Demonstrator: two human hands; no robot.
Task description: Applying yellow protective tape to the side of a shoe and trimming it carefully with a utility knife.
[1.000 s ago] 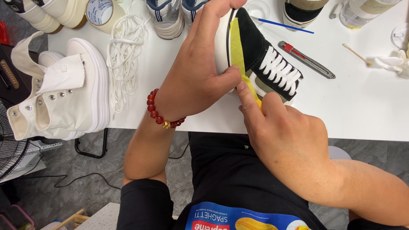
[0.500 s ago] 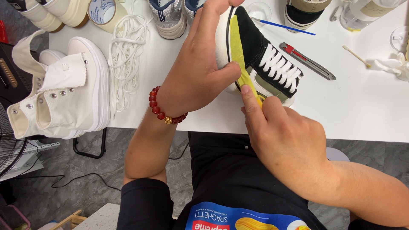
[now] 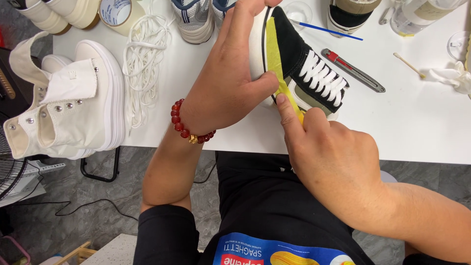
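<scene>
Where white table (image 3: 422,127) ends, grey floor (image 3: 73,196)

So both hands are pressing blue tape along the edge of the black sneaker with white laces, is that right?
Not quite: the tape is yellow, not blue. The head view shows the left hand and right hand pressing it along the black sneaker with white laces.

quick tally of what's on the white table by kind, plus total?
Shoes: 6, namely the black sneaker in both hands, white high-top, two cream soles, grey trainers, black-and-tan shoe
Tape rolls: 1
Lace bundles: 1
Utility knives: 1
Blue sticks: 1
Cotton swabs: 1
Total: 11
</scene>
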